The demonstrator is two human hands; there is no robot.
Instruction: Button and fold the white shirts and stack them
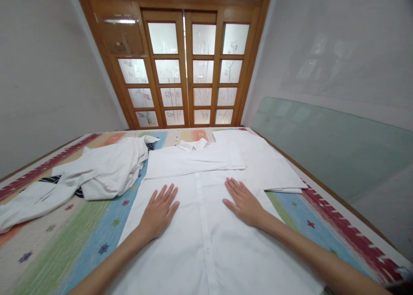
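A white button-up shirt [187,226] lies front up in front of me, its collar at the far end and its sleeves folded across the chest. My left hand [160,211] rests flat on the left half of the shirt, fingers spread, just below the sleeve fold. On the other side of the button strip, my right hand [243,201] presses flat with fingers stretched out. Neither hand grips anything. The shirt's lower end runs out of view at the bottom.
A crumpled white garment [109,170] with black striped parts lies at the left. Folded white cloth [258,157] lies at the right, partly beside the shirt. Beneath is a colourful striped sheet [87,226]. Walls flank both sides; wooden glazed doors [187,71] stand beyond.
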